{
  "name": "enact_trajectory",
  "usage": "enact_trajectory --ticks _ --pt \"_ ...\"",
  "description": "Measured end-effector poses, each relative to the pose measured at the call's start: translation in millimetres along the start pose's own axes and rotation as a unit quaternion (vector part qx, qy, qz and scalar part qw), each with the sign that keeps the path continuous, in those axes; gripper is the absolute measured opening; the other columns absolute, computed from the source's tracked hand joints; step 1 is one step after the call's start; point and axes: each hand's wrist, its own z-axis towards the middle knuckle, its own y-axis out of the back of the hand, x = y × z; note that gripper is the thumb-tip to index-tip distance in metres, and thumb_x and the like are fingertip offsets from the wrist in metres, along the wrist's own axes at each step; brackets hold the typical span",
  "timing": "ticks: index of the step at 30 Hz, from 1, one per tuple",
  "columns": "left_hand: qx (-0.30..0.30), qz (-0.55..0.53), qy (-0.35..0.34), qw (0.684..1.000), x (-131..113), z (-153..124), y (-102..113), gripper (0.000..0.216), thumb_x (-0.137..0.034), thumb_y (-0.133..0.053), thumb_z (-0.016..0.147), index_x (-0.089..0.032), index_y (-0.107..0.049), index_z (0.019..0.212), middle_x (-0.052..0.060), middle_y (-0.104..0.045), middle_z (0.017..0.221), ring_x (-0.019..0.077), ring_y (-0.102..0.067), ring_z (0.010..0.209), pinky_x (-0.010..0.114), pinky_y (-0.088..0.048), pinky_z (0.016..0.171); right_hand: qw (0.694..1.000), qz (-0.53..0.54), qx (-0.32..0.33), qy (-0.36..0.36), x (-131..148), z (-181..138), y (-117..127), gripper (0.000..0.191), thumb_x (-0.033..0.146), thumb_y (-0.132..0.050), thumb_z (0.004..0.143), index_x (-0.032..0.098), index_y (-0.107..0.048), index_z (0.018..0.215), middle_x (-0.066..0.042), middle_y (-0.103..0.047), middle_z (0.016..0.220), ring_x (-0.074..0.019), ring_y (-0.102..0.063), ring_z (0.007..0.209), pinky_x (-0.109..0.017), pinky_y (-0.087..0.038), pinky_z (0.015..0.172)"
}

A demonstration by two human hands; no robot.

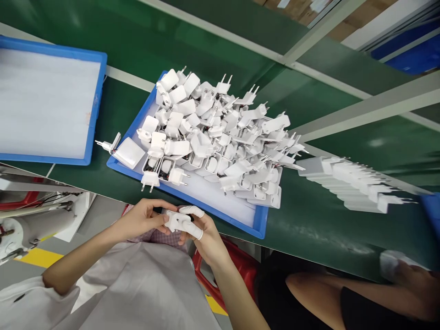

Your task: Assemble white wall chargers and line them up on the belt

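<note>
Between my two hands is a white plug adapter (176, 221), held just in front of the table's near edge. The fingers of my left hand (151, 219) pinch its left side. My right hand (202, 231), with white finger covers on at least two fingers, grips the right side. Just beyond my hands, a blue-rimmed tray (220, 214) holds a large heap of white plug adapters (206, 133), many with their pin ends tilted away from open housings. One adapter (129, 152) hangs over the tray's left rim.
A second blue tray (98, 98) with a white lining lies to the left. On the right, a row of adapters (347, 183) stands on the green table (309, 233). A co-worker's arm (378, 293) is at the lower right. A red stool (237, 266) is below.
</note>
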Motion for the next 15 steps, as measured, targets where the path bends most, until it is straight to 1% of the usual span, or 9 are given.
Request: enact_trajectory --ticks 2,4,7,9,12,15 --pt "0.008 -0.015 0.006 1.000 -2.8 0.8 0.9 0.054 -0.052 -0.078 0.081 -0.012 -0.071 0.117 0.011 -0.078 0.098 0.0211 -0.075 0.079 0.036 -0.063 0.079 1.000 -0.007 -0.006 0.001 -0.6 0.2 -0.3 0.034 0.042 -0.082 0.074 0.022 -0.067 0.096 -0.005 -0.071 0.101 -0.0106 -0.060 0.048 -0.031 -0.062 0.049" --pt "0.000 -0.020 0.007 1.000 -3.9 1.1 0.5 0.055 -0.052 -0.079 0.079 -0.011 -0.071 0.115 0.011 -0.077 0.099 0.0206 -0.074 0.080 0.036 -0.064 0.079 1.000 -0.015 -0.003 0.005 -2.0 1.2 1.3 0.032 0.042 -0.081 0.076 0.022 -0.066 0.097 -0.004 -0.072 0.097 -0.0116 -0.062 0.049 -0.031 -0.063 0.050" --pt "-0.016 -0.010 0.001 1.000 -2.8 0.3 -1.9 0.054 -0.054 -0.078 0.080 -0.012 -0.072 0.113 0.010 -0.075 0.101 0.0209 -0.073 0.082 0.036 -0.064 0.079 1.000 -0.014 0.023 0.009 -2.1 3.2 6.2 0.032 0.042 -0.081 0.076 0.023 -0.065 0.097 -0.004 -0.072 0.106 -0.0116 -0.065 0.051 -0.031 -0.064 0.053" --pt "-0.021 0.002 -0.007 1.000 -1.2 -1.2 -3.7 0.050 -0.054 -0.075 0.083 -0.013 -0.072 0.112 0.010 -0.073 0.106 0.0201 -0.072 0.082 0.035 -0.063 0.077 0.999 -0.012 0.044 0.001 0.3 4.5 10.0 0.034 0.041 -0.082 0.075 0.023 -0.065 0.099 -0.005 -0.071 0.110 -0.0117 -0.067 0.052 -0.032 -0.065 0.055" --pt "-0.031 0.023 -0.022 0.999 0.9 -3.3 -6.0 0.044 -0.052 -0.070 0.087 -0.016 -0.072 0.114 0.010 -0.070 0.113 0.0189 -0.071 0.080 0.033 -0.063 0.076 0.997 -0.022 0.074 -0.021 5.5 6.1 13.7 0.038 0.040 -0.082 0.076 0.022 -0.066 0.105 -0.004 -0.073 0.100 -0.0136 -0.068 0.055 -0.034 -0.066 0.058" --pt "-0.038 0.024 -0.024 0.999 1.2 -3.5 -6.7 0.041 -0.050 -0.069 0.089 -0.017 -0.072 0.114 0.009 -0.069 0.112 0.0189 -0.071 0.080 0.033 -0.063 0.076 0.996 -0.028 0.079 -0.029 7.4 7.5 13.1 0.035 0.038 -0.082 0.076 0.022 -0.066 0.103 -0.001 -0.073 0.090 -0.0135 -0.067 0.052 -0.031 -0.064 0.053"
